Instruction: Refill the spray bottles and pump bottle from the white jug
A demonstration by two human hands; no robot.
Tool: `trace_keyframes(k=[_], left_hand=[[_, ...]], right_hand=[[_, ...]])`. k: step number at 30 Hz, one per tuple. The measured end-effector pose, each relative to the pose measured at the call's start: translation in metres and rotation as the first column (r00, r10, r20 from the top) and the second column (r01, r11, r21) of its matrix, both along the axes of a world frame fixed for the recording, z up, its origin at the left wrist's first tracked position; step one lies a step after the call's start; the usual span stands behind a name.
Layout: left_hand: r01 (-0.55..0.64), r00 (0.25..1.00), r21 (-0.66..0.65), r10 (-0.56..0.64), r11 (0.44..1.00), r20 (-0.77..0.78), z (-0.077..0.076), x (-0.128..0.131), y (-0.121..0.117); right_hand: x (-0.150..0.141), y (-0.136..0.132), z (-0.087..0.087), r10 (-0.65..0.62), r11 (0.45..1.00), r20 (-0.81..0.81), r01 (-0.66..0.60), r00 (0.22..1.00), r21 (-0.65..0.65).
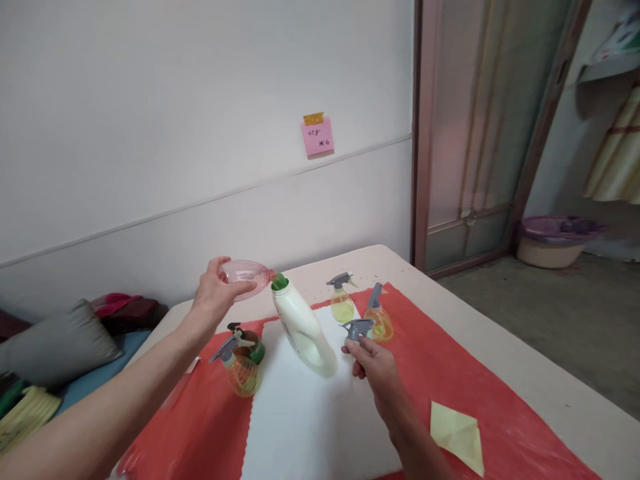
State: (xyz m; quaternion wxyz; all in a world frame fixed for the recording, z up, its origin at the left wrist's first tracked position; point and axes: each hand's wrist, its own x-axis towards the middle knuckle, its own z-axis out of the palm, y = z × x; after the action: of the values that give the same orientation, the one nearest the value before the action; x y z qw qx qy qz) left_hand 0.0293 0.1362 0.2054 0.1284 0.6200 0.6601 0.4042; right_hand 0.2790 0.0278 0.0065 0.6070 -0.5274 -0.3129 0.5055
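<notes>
My left hand point(215, 293) grips a clear pink spray bottle body point(245, 275), tipped on its side with no spray head on it. Its neck meets the green spout in the mouth of a white handled jug point(303, 327), which looks tilted in this view. Between the fingers of my right hand point(373, 363) is a grey trigger spray head point(358, 329), held to the right of the jug. Behind that hand are a yellow spray bottle point(343, 305) and an orange spray bottle point(380, 323), both with grey triggers. Left of the jug stands another orange spray bottle point(242, 375).
A dark green spray bottle point(254, 347) is partly hidden at left. A white scallop-edged sheet point(310, 427) lies over red cloth point(480, 393) on the table. Yellow paper point(456, 435) rests at right. The wall point(200, 120) rises behind, bearing a pink note point(318, 137).
</notes>
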Motion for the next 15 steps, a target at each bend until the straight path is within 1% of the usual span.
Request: trace_keyframes(k=[9, 15], left_hand=[[0.012, 0.999, -0.010, -0.013, 1.000, -0.045, 0.012, 0.004, 0.000], [0.044, 0.997, 0.014, -0.043, 0.999, -0.064, 0.019, 0.007, 0.003]], right_hand=[[-0.001, 0.000, 0.000, -0.013, 1.000, -0.023, 0.013, 1.000, 0.025], [-0.001, 0.000, -0.002, -0.014, 1.000, -0.037, 0.013, 0.999, -0.011]])
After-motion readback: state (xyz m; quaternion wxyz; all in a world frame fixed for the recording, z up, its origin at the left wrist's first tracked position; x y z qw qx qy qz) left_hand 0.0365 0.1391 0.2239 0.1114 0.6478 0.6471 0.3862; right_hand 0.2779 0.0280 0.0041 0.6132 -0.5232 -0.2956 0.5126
